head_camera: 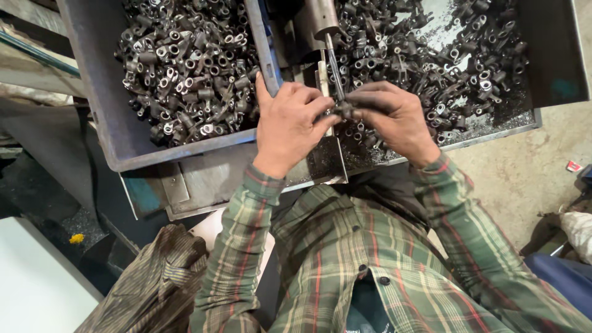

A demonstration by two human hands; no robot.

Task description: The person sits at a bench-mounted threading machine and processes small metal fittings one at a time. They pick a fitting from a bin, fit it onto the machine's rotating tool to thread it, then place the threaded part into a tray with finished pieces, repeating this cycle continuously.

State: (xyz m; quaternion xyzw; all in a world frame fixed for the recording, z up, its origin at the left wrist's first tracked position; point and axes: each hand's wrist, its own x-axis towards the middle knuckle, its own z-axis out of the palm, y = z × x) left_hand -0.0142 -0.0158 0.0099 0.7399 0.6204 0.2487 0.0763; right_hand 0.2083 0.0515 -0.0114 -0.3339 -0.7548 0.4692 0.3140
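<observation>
My left hand (288, 123) and my right hand (394, 114) meet over a flat metal plate, both pinching one small dark metal fitting (343, 111) between their fingertips. The fitting sits right under the tip of a thin vertical tool rod (333, 71) that hangs from a thicker cylindrical spindle (320, 17). My left thumb rests against the edge of a grey bin (111, 129) at the left. Both forearms wear green plaid sleeves.
The grey bin holds a heap of similar metal fittings (185, 61). A metal tray (530, 120) at the right holds several more fittings (444, 61) and metal shavings. Concrete floor lies at the right, a white surface (37, 283) at lower left.
</observation>
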